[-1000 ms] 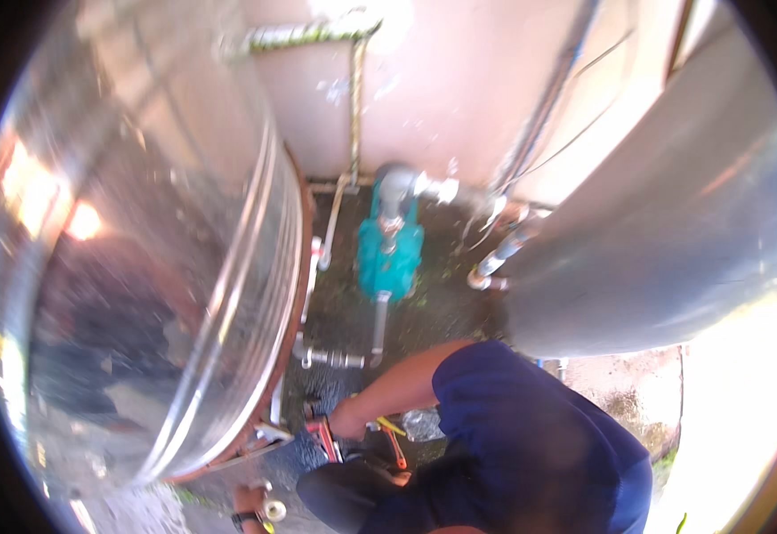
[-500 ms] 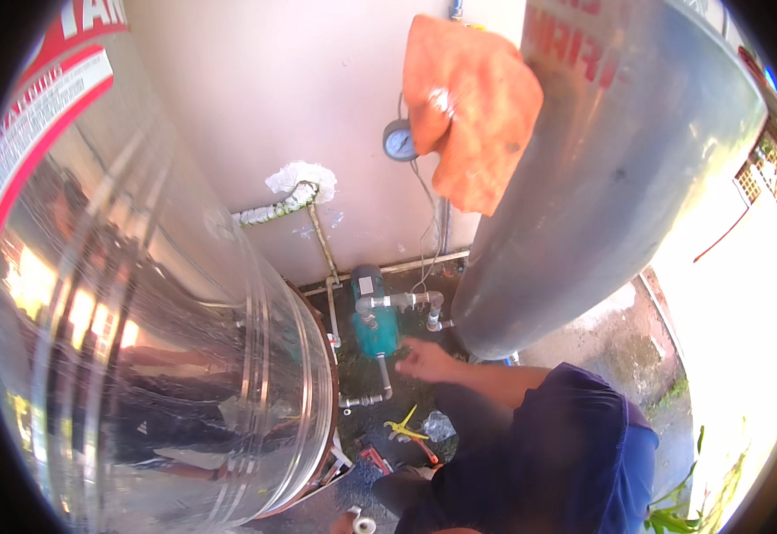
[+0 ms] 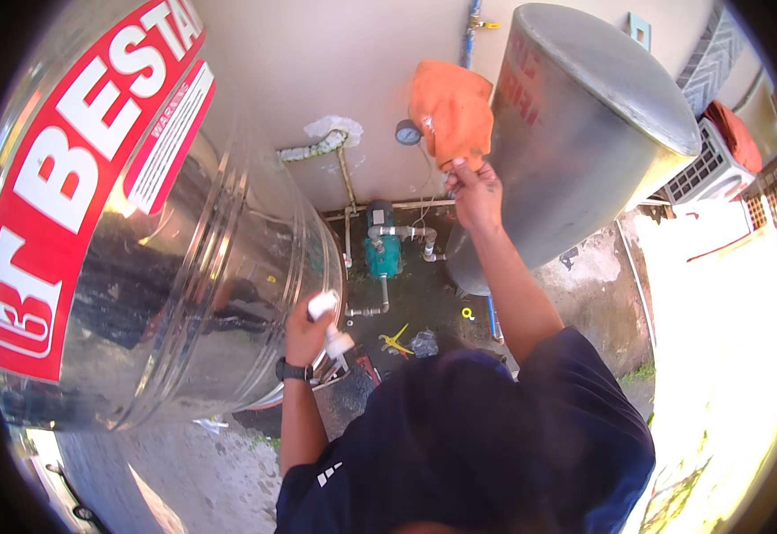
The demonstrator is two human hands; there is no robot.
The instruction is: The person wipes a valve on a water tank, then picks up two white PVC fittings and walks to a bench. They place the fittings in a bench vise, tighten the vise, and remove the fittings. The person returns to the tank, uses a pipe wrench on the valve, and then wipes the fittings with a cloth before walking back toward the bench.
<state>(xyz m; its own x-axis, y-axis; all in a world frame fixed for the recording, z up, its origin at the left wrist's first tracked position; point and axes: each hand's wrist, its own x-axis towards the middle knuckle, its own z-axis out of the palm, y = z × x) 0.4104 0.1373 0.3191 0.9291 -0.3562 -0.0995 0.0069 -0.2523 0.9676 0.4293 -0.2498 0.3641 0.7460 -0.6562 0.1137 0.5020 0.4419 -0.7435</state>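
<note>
My right hand (image 3: 477, 196) is raised and pinches the lower edge of an orange cloth (image 3: 450, 107), which hangs against the wall beside a round pressure gauge (image 3: 408, 133). What holds the cloth up is hidden behind it. Lower down, next to the shiny steel tank (image 3: 255, 240), my left hand (image 3: 303, 331) is closed around a short white plastic pipe fitting (image 3: 338, 345), its two ends sticking out past the fingers. A teal water pump (image 3: 384, 256) with grey pipes (image 3: 406, 232) stands on the ground between both hands, touched by neither.
A dull grey tank (image 3: 575, 151) leans large on the right. Yellow pipe cutters (image 3: 394, 341), a clear plastic bag (image 3: 423, 343) and a roll of yellow tape (image 3: 468, 313) lie on the ground. A blue pipe (image 3: 493, 316) rises near the grey tank's foot.
My right hand has gone up from beside the pump to the orange cloth and taken hold of it. My left hand has come up with the white fitting. The view has shifted.
</note>
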